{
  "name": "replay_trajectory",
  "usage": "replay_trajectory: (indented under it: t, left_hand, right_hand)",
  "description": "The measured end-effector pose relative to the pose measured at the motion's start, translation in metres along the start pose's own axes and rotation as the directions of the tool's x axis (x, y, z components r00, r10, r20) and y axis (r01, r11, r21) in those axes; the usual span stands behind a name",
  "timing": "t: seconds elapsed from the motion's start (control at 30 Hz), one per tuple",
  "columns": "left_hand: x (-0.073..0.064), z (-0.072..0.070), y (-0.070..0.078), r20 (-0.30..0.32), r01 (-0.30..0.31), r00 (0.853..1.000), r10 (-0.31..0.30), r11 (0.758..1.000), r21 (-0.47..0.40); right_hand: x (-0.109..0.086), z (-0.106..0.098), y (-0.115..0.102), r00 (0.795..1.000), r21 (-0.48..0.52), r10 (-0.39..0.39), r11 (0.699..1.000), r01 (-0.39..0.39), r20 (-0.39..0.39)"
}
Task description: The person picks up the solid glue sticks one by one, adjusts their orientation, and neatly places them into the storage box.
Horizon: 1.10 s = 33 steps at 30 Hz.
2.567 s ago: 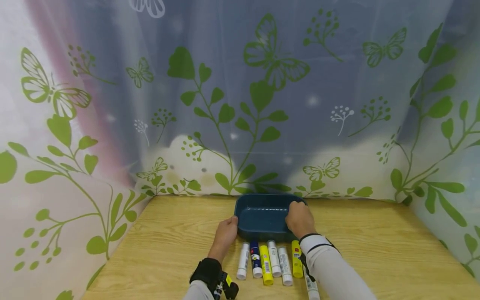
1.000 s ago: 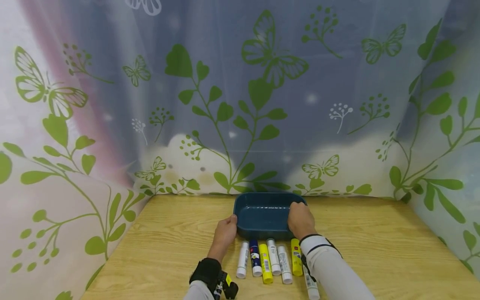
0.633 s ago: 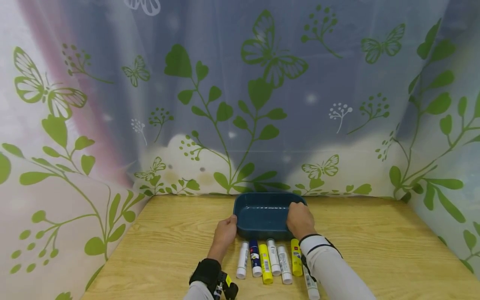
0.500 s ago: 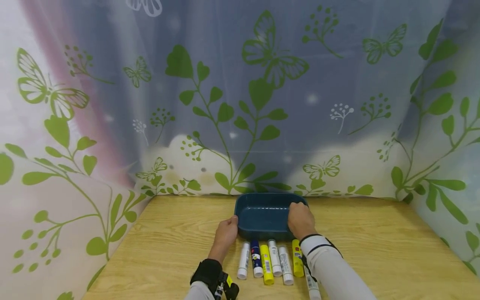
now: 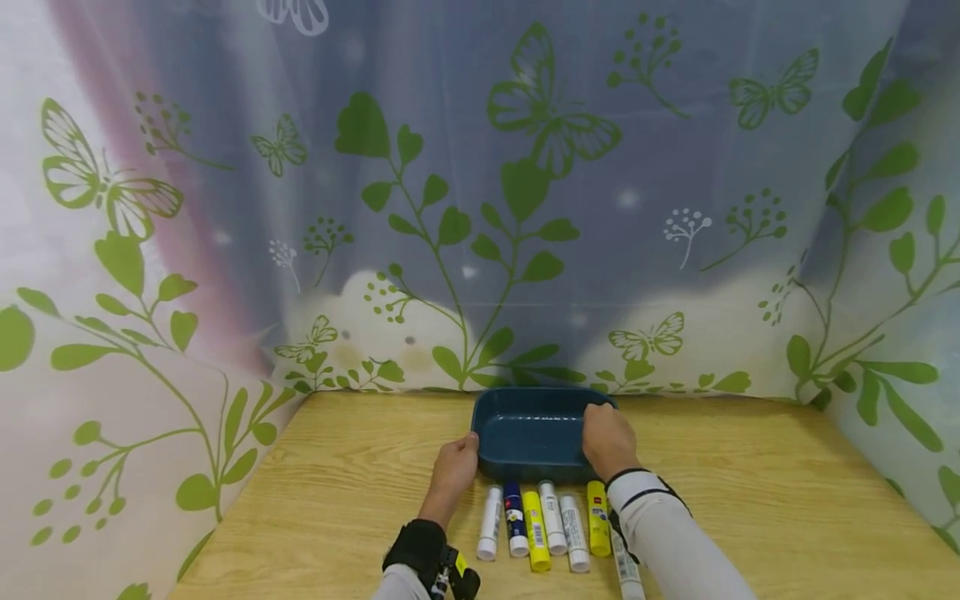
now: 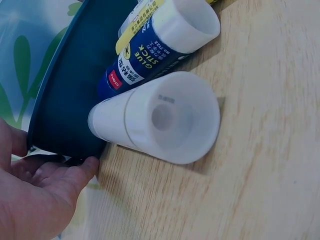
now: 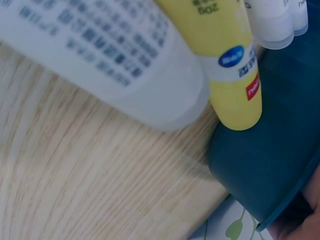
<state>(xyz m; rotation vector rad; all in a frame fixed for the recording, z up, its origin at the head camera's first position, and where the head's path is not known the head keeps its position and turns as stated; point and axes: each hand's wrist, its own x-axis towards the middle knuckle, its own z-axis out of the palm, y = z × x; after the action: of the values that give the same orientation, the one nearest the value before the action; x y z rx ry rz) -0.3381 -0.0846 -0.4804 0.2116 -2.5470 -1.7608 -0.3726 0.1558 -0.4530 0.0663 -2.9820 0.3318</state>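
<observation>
A dark blue rectangular tray (image 5: pixel 531 429) rests at the far edge of the wooden table, nothing inside it. My left hand (image 5: pixel 454 471) grips its left end; in the left wrist view the thumb lies at the rim with the fingers against the outer wall. At the right end my right hand (image 5: pixel 610 437) holds the rim with curled fingers, mostly cut off in the right wrist view. Several glue sticks lie in a row before the tray: a white one (image 5: pixel 490 523), a blue one (image 5: pixel 515 518), a yellow one (image 5: pixel 537 533) and others, including a second yellow one (image 5: pixel 598 518).
A patterned curtain (image 5: pixel 420 208) with green leaves and butterflies stands right behind the tray and along both sides. One white glue stick (image 5: pixel 627 569) lies nearer me, partly hidden by my right sleeve. Bare wood (image 5: pixel 750 483) of the table extends to the right.
</observation>
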Motion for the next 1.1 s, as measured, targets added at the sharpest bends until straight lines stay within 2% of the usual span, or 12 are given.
replay_trajectory:
  t: [0.2,0.43,0.77,1.1]
  left_hand:
    - [-0.0008,0.0001,0.0019,0.001,-0.008,1.000,0.008,1.000,0.003]
    - [-0.0008,0.0004,0.0019,-0.001,-0.011,1.000,0.011,1.000,0.015]
    - [-0.0032,0.0019,-0.0008,0.012,0.040,0.999,-0.040,0.999,-0.008]
    - [-0.0021,0.0010,0.0010,0.006,0.023,1.000,-0.023,1.000,-0.008]
  right_hand:
    - [0.0014,0.0021,0.0015,1.000,-0.010,-0.006,1.000,0.005,-0.028]
    - [-0.0009,0.0012,-0.0048,1.000,0.010,0.018,1.000,-0.018,-0.003]
    - [-0.0072,0.0024,-0.0062,0.999,0.010,-0.007,1.000,0.007,-0.036]
    - [-0.0035,0.0017,-0.0052,1.000,0.009,0.017,1.000,-0.017,-0.018]
